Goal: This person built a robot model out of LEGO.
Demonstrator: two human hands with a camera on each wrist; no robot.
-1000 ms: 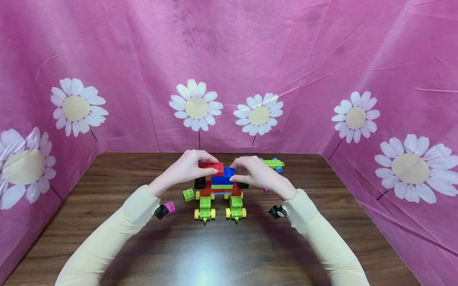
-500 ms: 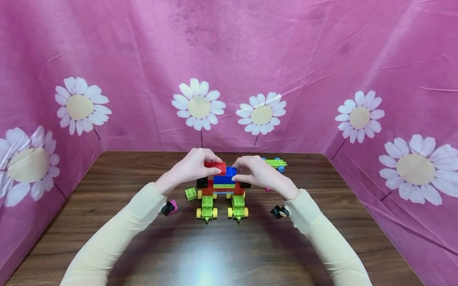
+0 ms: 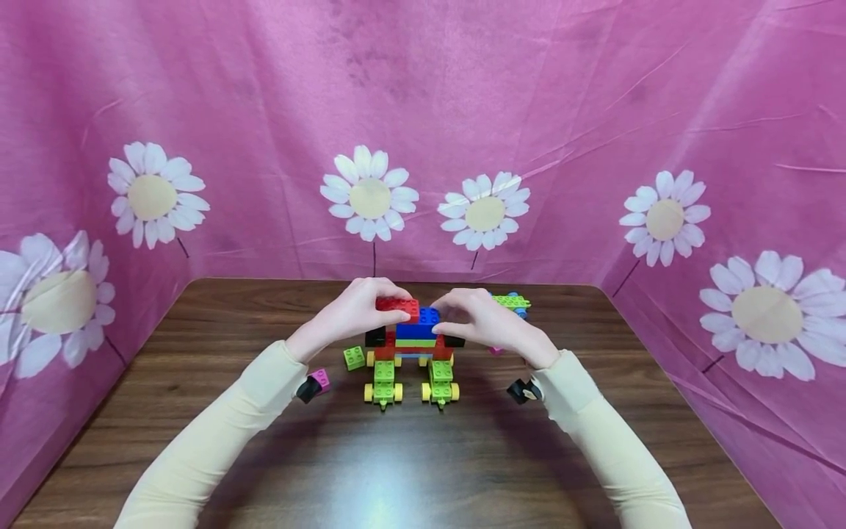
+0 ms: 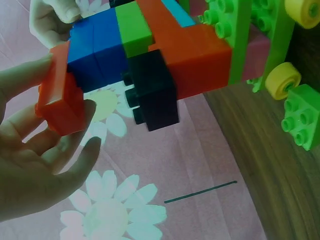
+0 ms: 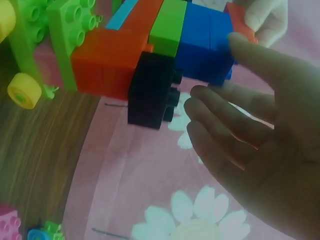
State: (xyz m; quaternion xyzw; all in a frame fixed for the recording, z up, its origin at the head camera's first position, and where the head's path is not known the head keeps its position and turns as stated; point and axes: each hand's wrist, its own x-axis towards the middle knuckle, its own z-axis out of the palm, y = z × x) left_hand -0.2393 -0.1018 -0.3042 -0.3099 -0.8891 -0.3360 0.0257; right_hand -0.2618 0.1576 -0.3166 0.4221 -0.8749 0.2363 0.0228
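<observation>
A toy brick build stands mid-table on green wheeled bases [image 3: 384,376] with yellow wheels [image 3: 399,391]. Blue bricks [image 3: 415,332] top its middle, over a lime green brick [image 4: 134,29] and red bricks [image 5: 111,62]. My left hand [image 3: 350,312] holds a red brick [image 3: 405,308] between thumb and fingers, at the left end of the blue bricks and overhanging them. At their right end, my right hand [image 3: 479,317] pinches the blue bricks with thumb and fingertips. A black brick sticks out on each side: the left one [image 4: 155,92] and the right one [image 5: 151,91].
Left of the build lie a loose lime green brick [image 3: 354,358] and a magenta brick [image 3: 322,379]. Behind the right hand stands a green wheeled base with blue wheels [image 3: 512,301]. A pink flowered cloth [image 3: 423,88] hangs around the wooden table [image 3: 264,470].
The head view has shifted slightly, moving the build a little right in the picture. My right wrist has edged outward to the right; both hands stay at the same bricks.
</observation>
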